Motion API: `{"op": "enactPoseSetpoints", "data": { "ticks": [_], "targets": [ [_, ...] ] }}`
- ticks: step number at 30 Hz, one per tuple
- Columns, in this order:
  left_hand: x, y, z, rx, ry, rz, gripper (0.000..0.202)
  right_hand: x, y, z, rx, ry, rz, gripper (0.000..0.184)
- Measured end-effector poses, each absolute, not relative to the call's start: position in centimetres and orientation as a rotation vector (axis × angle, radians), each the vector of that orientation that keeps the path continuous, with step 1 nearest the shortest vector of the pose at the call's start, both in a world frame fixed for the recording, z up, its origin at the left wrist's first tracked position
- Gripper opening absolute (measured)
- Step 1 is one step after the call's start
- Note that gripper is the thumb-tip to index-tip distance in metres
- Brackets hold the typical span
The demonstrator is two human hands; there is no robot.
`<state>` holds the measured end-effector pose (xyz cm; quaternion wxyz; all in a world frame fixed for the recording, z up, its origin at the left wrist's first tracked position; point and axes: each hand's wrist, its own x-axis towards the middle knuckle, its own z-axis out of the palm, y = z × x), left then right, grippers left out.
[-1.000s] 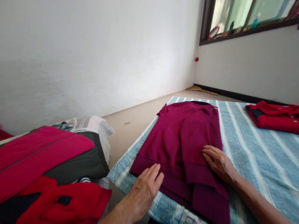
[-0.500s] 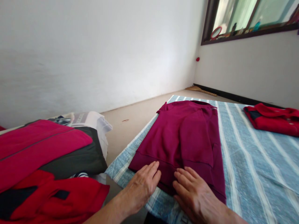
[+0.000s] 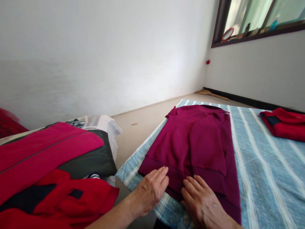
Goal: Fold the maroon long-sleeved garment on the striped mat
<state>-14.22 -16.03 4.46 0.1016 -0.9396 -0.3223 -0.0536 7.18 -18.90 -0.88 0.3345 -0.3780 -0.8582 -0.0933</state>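
Note:
A maroon sweatshirt [image 3: 177, 140] lies on a blue-and-white striped cloth [image 3: 264, 178], its neckline at the far end and its ribbed hem towards me. One sleeve is folded down over its body. On the near left part of the hem, my left hand [image 3: 152, 187] rests with fingers stretched out and nothing held. My right hand [image 3: 200, 200] lies on the hem a little to the right, fingers extended and close together. Both thumbs are partly hidden or hard to make out.
Left of the cloth are a pink garment [image 3: 52, 149], a dark green piece [image 3: 90, 159] and a red-and-navy garment [image 3: 88, 197]. A folded red garment [image 3: 289, 125] sits at the right. Walls [image 3: 100, 57] stand behind, with a window [image 3: 257, 22] at upper right.
The whole view has turned slightly left, so the cloth and garments appear further right. Both hands stay on the hem with little visible movement. The sweatshirt keeps its shape.

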Motion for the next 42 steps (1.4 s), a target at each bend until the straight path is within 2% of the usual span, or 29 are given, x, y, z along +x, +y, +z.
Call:
{"op": "enactPoseSetpoints", "data": {
  "ticks": [9,18,26,42],
  "targets": [
    [-14.1,-16.3,4.1,-2.748,-0.972,-0.210,0.038,7.3,-18.9,-1.2,-0.976,-2.291,-0.262,0.021],
    [-14.2,-16.0,3.3,-2.722,-0.957,-0.346,0.034,7.3,-18.7,-1.3,-0.973,-2.272,-0.336,0.017],
    [-14.2,-15.7,3.8,-2.742,-0.977,-0.440,0.027,7.4,-18.6,-0.6,-0.949,-2.258,-0.362,0.031],
    [-14.4,-15.6,3.3,-2.695,-0.912,-0.489,0.031,7.3,-18.4,-1.0,-0.889,-2.207,-0.444,0.041]
  ]
}}
